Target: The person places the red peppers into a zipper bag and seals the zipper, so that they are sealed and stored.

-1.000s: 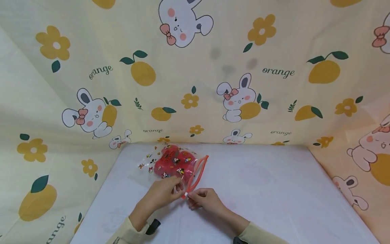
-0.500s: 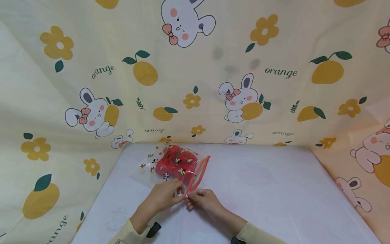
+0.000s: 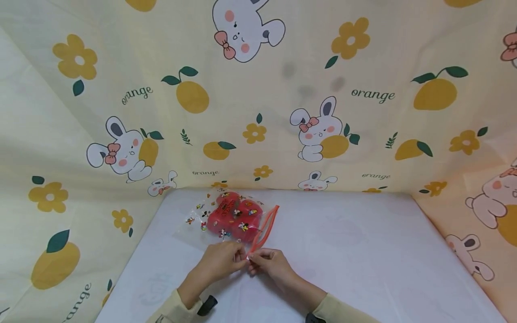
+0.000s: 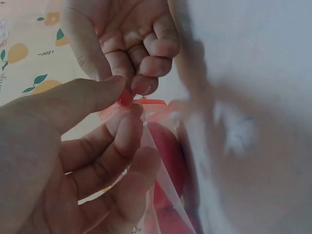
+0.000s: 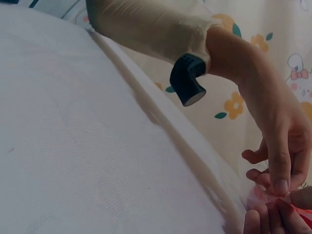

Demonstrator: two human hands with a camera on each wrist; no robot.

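A clear zip bag (image 3: 194,231) printed with small cartoon figures lies on the table in the head view. Inside it is a red, lumpy thing (image 3: 226,217) whose kind I cannot tell. An orange-red zip (image 3: 272,223) runs along the bag's right side, its two strips parted in the middle. My left hand (image 3: 222,259) pinches the zip's near end between thumb and index finger, as the left wrist view shows. Facing it, my right hand (image 3: 274,264) pinches the same end, where a small white slider is mostly hidden by the fingertips.
A white cloth covers the table (image 3: 343,251). Behind and at both sides hangs a cream curtain (image 3: 274,80) with rabbits, flowers and oranges. A dark wrist device (image 3: 208,305) sits by my left sleeve.
My left hand has shifted slightly right and down, closer to the right fingertips. The white slider, plainly seen earlier, is now mostly covered. The bag has barely moved.
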